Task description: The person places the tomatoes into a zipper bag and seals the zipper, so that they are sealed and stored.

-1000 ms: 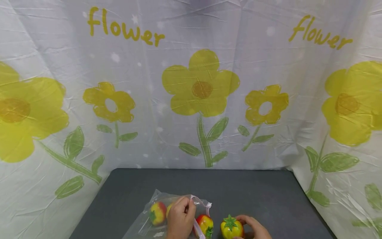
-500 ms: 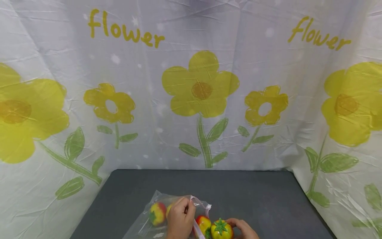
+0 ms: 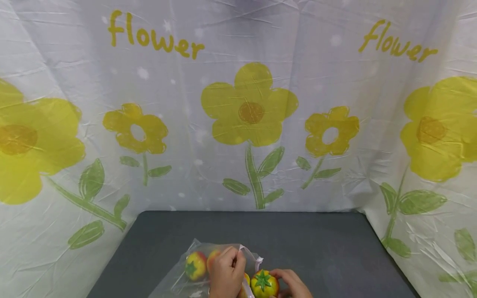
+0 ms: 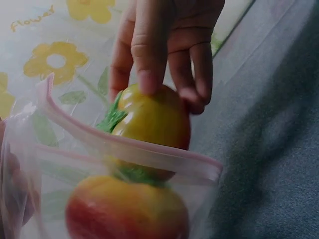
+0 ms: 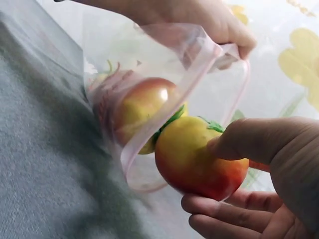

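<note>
My left hand [image 3: 226,273] pinches the upper rim of a clear zip bag [image 5: 199,79] with a pink seal, keeping its mouth raised. In my right hand [image 3: 292,285] is a yellow-and-red tomato [image 5: 199,159] with a green leafy top, gripped between thumb and fingers. This tomato sits right at the bag's opening, close against another tomato [image 4: 124,209] just inside. Farther back in the bag, a tomato [image 3: 196,265] shows through the plastic, and one more [image 3: 213,258] is partly hidden behind my left hand.
The dark grey table [image 3: 316,240] extends beyond the bag and both hands. Around it hangs a pale cloth [image 3: 186,165] printed with yellow flowers, meeting the table's back and side edges.
My right hand has carried its tomato leftward up to the bag mouth. The tomato near the opening now lies deeper in the bag, while the left hand stays on the rim.
</note>
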{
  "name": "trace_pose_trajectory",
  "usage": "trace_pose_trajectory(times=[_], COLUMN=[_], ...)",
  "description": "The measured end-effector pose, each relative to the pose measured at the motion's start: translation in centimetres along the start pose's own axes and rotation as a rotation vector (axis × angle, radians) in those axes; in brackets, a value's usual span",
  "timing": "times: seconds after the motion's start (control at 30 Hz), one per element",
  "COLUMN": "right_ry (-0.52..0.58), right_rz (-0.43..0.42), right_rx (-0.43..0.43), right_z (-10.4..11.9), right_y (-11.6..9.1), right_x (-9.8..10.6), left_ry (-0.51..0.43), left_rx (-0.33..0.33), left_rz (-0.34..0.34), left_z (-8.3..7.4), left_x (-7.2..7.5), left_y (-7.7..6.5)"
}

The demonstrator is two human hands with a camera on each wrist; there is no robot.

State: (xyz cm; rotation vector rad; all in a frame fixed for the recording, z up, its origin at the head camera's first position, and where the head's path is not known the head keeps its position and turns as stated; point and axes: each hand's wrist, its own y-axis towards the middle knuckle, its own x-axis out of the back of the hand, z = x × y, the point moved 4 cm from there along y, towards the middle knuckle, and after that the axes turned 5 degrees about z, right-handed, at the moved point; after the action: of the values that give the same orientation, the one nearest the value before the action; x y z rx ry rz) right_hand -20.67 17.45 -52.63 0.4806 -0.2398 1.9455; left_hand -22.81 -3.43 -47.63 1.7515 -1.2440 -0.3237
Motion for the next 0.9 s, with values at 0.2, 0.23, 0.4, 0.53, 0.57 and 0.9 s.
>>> trace_pose_trajectory(times=[0.2,0.23,0.4,0.53,0.57,0.9], right_ry=[0.019,0.019,0.000,-0.033,-0.042,-0.145], right_rz=[-0.006,-0.008,-0.005,0.011,0.016,0.050], right_rx=[0.071,0.087,0.172,0.237,0.246,0.289], right_z=[1.0,1.2,2.0,2.2,2.2,2.1], right_y=[0.7,0.8,1.0,1.2,1.3,1.6], right_x=[-1.2,-1.3,-1.7,-1.9,-2.0,-2.9], left_ry=[-0.016,-0.011,-0.014,-0.018,-0.018,-0.028], left_rx=[0.069,0.084,0.120,0.119,0.124,0.164], left_rz=[0.046,0.052,0.064,0.060,0.061,0.068], left_z=[0.1,0.1,-0.1,-0.3,-0.3,-0.4], left_x=[-0.1,-0.1,-0.1,0.0,0.0,0.0], left_y=[-0.2,-0.2,-0.3,-0.2,-0.1,0.0])
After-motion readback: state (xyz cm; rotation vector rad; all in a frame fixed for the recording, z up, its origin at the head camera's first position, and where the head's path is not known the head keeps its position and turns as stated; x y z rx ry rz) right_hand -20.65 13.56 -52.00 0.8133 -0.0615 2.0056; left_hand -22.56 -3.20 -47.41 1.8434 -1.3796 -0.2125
